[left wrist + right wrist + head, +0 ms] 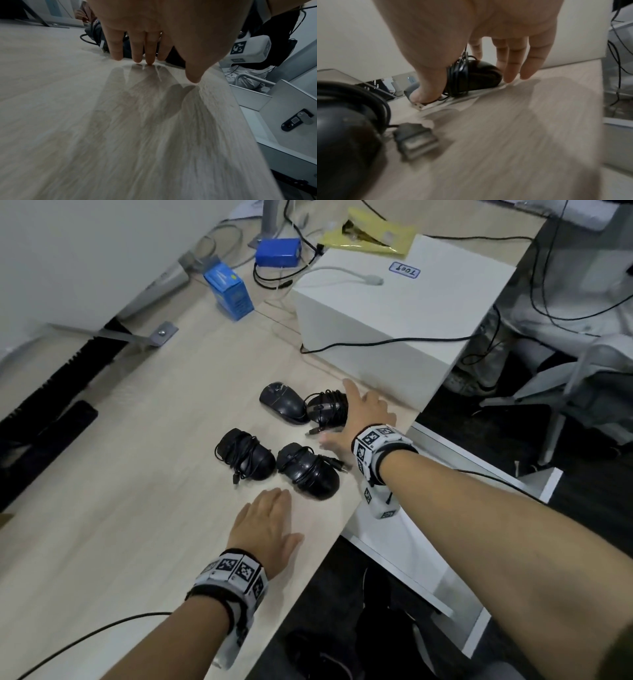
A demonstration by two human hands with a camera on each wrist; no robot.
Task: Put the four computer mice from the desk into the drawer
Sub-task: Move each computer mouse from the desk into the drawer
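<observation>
Four black computer mice lie grouped on the light wooden desk (pixel 137 474). The far pair is a bare mouse (pixel 282 402) and a cord-wrapped mouse (pixel 325 409). Both of the near pair, left (pixel 245 455) and right (pixel 308 470), are cord-wrapped. My right hand (pixel 358 419) is spread round the far right mouse (pixel 474 77), fingers straight beside it and thumb by its USB plug, with no grip. My left hand (pixel 265 522) lies flat with straight fingers just short of the near mice, holding nothing. The white drawer (pixel 411 546) stands pulled out below the desk's right edge.
A white box (pixel 394 313) stands just behind the mice, with a black cable across its front. Further back are a blue carton (pixel 229 290), a blue device (pixel 277 252) and a yellow bag (pixel 373 232). A small black device (pixel 295 120) lies inside the drawer.
</observation>
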